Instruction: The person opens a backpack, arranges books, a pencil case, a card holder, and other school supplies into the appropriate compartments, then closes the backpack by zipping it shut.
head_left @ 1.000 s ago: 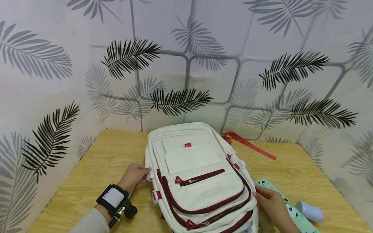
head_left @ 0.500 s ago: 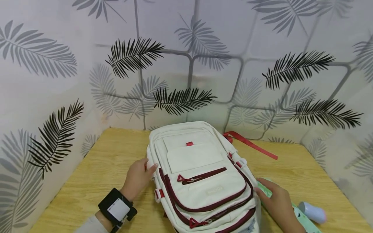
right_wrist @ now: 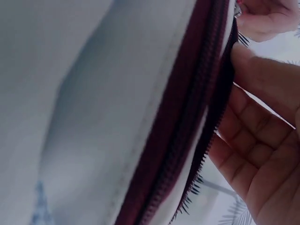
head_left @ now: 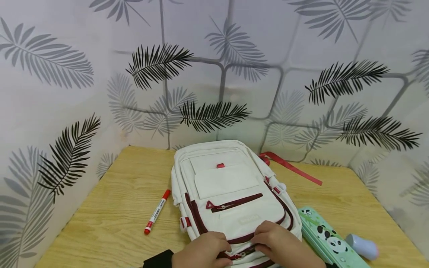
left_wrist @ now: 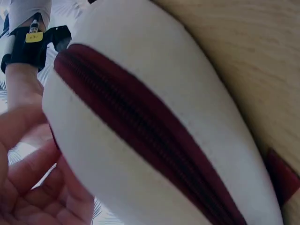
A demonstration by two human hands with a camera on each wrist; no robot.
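Observation:
A white backpack (head_left: 228, 182) with dark red zippers lies on the wooden table. My left hand (head_left: 202, 251) is at its lower front zipper, fingers curled where the red zipper pull sits, mostly covering the pull. The metal slider (head_left: 239, 256) shows just beside those fingers. To the right, my right hand (head_left: 279, 240) pinches the edge of the same zipper, thumb on one side and fingers on the other. Parted zipper teeth (right_wrist: 202, 157) show by it in the right wrist view. A second, closed zipper (left_wrist: 140, 119) fills the left wrist view.
Left of the backpack lies a red-capped marker (head_left: 157, 212). On the right are a green panda pencil case (head_left: 320, 232) and a pale blue cylinder (head_left: 362, 246). A red strap (head_left: 291, 167) extends behind the bag, before the patterned wall covering (head_left: 221, 85).
Both hands have moved from the backpack's sides to its lower front zipper. The marker, previously covered by the left hand, is now visible, and more of the pencil case shows.

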